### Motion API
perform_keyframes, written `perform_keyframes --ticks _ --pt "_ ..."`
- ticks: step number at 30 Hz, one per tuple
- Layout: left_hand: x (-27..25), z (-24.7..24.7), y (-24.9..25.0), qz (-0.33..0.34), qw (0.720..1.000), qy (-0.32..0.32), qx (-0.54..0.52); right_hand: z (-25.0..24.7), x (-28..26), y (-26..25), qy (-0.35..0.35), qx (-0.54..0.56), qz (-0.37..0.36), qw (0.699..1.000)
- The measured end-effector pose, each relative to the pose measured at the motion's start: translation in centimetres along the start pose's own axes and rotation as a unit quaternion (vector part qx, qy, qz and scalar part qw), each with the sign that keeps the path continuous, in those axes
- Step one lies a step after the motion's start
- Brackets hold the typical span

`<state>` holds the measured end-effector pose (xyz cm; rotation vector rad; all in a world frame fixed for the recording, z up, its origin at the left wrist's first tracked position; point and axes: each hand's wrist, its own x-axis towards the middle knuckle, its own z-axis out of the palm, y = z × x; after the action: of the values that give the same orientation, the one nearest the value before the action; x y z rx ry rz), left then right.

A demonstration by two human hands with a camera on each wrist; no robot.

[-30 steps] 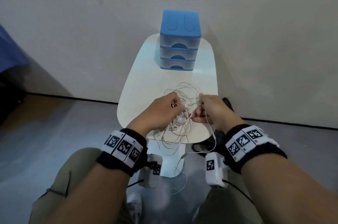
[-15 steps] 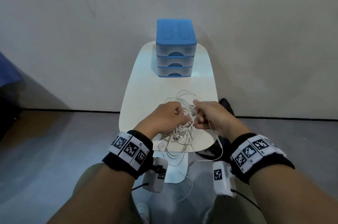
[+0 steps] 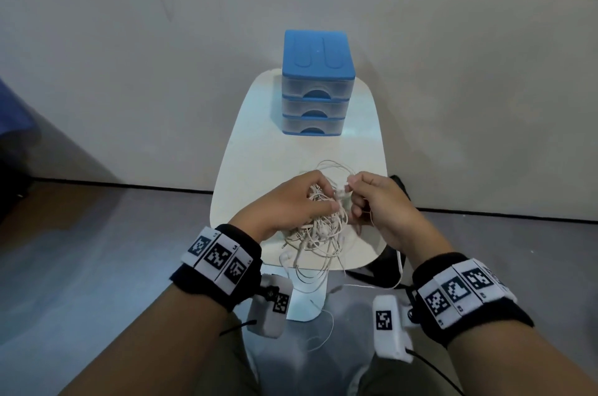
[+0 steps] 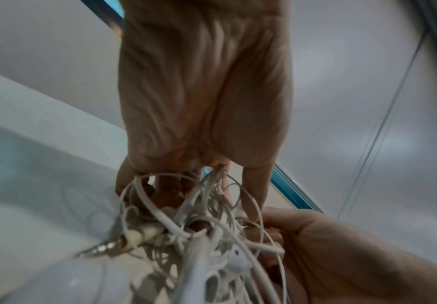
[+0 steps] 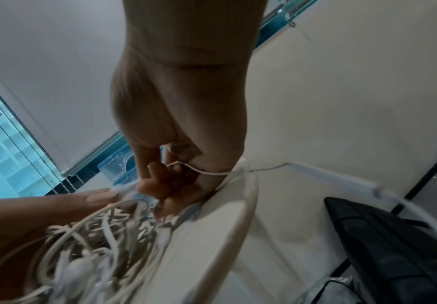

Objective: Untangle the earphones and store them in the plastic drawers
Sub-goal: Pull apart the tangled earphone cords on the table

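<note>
At frame centre, the left hand point(image 3: 293, 201) clutches the tangled white earphones point(image 3: 318, 227) above the desk point(image 3: 259, 149); the right hand point(image 3: 380, 204) pinches one strand. Higher up, the blue plastic drawers point(image 3: 315, 88) are all closed, contents unseen.

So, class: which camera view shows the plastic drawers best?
The head view: the drawers stand whole at the table's far end, blue top, three fronts all pushed in. The right wrist view catches only a blurred clear-and-blue sliver behind the right hand. The left wrist view shows none that can be made out.
</note>
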<state>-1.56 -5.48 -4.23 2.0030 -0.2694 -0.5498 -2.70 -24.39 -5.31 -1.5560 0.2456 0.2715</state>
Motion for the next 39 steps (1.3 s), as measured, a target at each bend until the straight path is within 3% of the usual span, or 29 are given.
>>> perform_keyframes --ticks 4,7,11,14,19,24,31,35,39 --pt "-0.8 -0.7 -0.6 0.028 0.998 0.021 -0.048 0.4 -0.2 -0.8 0.024 0.127 0.009 0.992" --pt "-1.2 -1.3 -0.5 0.041 0.994 0.052 -0.084 0.1 -0.6 -1.1 0.026 0.132 0.015 0.991" --pt "-1.1 -2.7 -0.1 0.056 0.988 0.092 -0.115 -0.2 -1.5 -1.0 0.033 0.06 -0.002 0.998" --pt "-1.1 -3.0 0.4 0.06 0.984 0.11 -0.123 -0.3 -2.7 -0.5 -0.014 -0.038 -0.038 0.998" --pt "-0.9 -2.6 0.9 0.051 0.977 0.125 -0.166 0.3 -4.1 0.4 -0.118 -0.186 -0.045 0.974" --pt "-1.0 -2.4 0.9 0.05 0.973 0.142 -0.177 0.4 -3.5 0.5 -0.122 -0.244 -0.042 0.961" --pt "-1.4 -3.1 0.1 0.069 0.985 0.132 -0.092 -1.1 -4.2 -2.4 -0.062 -0.207 -0.072 0.974" --pt "-1.6 -3.5 0.1 0.073 0.986 0.127 -0.084 -2.0 -4.8 -4.5 0.014 -0.122 -0.115 0.986" --pt "-1.8 -3.8 0.7 0.076 0.987 0.119 -0.077 -2.2 -4.8 -5.0 0.118 -0.115 -0.169 0.972"
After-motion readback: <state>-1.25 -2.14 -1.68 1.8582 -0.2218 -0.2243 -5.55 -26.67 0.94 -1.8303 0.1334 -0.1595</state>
